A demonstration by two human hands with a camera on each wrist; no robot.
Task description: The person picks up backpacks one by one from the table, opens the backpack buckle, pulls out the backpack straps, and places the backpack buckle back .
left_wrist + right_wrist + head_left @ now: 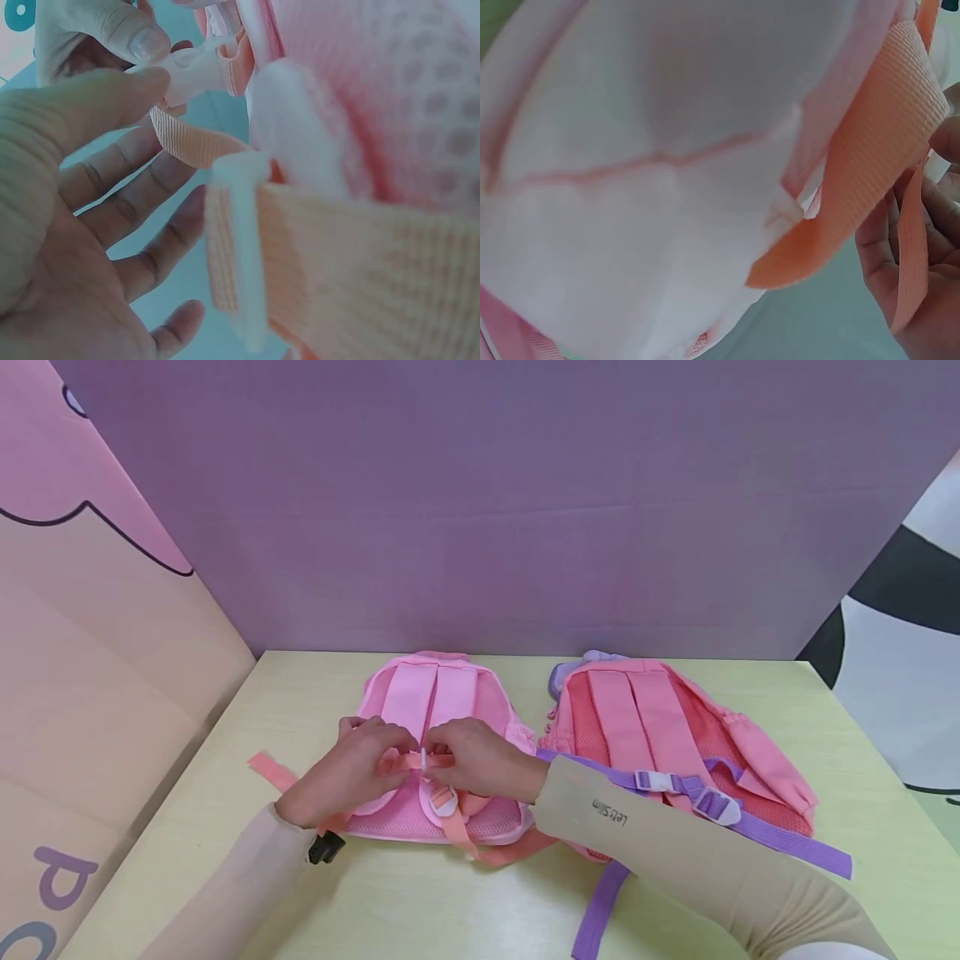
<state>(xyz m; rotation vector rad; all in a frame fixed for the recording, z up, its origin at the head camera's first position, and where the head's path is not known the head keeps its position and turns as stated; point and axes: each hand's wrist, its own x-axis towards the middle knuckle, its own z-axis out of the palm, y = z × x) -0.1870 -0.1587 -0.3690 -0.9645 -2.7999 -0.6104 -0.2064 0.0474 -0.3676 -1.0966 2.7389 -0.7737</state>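
A pink backpack (453, 693) lies on the table with its shoulder straps facing up. At its middle, both hands meet around a white side-release buckle (196, 73) on orange webbing (408, 762). My left hand (358, 768) pinches the buckle from the left between thumb and forefinger, its other fingers extended in the left wrist view. My right hand (480, 758) pinches it from the other side, fingertips close to the left ones. A white slider (246, 247) sits on the near webbing. How the buckle's halves fit is partly hidden by fingers.
To the right lies a coral backpack (615, 710) with purple webbing (795, 845) and a white-and-purple buckle (655, 781); my right forearm crosses over its lower part. A loose orange strap end (272, 768) sticks out left. A purple wall (480, 527) rises behind the table (420, 910).
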